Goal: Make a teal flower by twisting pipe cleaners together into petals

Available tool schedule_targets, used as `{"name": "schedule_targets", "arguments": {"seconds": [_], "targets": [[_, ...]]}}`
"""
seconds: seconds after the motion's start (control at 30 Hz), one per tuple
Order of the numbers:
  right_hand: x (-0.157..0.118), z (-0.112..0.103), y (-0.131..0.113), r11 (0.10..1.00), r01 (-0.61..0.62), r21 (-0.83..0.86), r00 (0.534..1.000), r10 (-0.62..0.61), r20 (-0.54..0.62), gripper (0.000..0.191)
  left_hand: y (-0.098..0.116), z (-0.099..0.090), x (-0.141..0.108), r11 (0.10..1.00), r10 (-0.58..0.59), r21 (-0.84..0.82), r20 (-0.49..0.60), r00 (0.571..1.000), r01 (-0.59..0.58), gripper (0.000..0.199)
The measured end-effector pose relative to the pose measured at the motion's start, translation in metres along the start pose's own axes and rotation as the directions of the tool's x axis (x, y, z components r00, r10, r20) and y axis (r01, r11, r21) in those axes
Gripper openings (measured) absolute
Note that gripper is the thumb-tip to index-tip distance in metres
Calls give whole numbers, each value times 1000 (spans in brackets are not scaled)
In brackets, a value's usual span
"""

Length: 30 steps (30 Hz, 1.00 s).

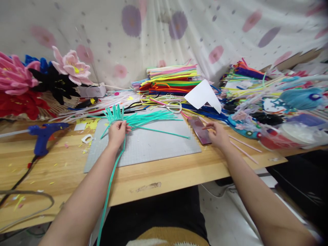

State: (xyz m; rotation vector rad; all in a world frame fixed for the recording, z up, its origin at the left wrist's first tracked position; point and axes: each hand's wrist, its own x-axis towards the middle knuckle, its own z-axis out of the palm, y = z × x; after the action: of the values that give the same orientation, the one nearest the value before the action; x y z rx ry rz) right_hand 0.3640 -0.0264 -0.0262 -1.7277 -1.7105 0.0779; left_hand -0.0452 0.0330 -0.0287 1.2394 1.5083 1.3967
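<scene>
Apparently light, soft and bendy, probably best held near the middle, long green stems (110, 181) trail over the near edge of the table (179, 169) from the tight pinch of the left hand (118, 132) above a gray mat (156, 147), while the right hand (217, 134), loosely spread, touches a phone (198, 129).

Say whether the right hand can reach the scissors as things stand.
Probably yes: the right hand is at the phone, the scissors look largely uncovered, and nothing tall appears between.
</scene>
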Motion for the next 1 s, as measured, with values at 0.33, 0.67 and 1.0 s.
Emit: {"name": "schedule_targets", "arguments": {"seconds": [0.33, 0.67, 1.0], "targets": [[-1, 3, 3, 994, 85, -75, 990, -77, 115, 30, 2, -2, -5, 999, 34, 39, -3, 999, -34, 20], [-3, -4, 12, 972, -131, -196, 990, 138, 23, 33, 0, -1, -3, 998, 42, 47, -5, 999, -42, 20], [-11, -6, -3, 998, 46, -37, 996, -43, 78, 28, -1, -2, -3, 997, 50, 57, -6, 999, -49, 20]]}}
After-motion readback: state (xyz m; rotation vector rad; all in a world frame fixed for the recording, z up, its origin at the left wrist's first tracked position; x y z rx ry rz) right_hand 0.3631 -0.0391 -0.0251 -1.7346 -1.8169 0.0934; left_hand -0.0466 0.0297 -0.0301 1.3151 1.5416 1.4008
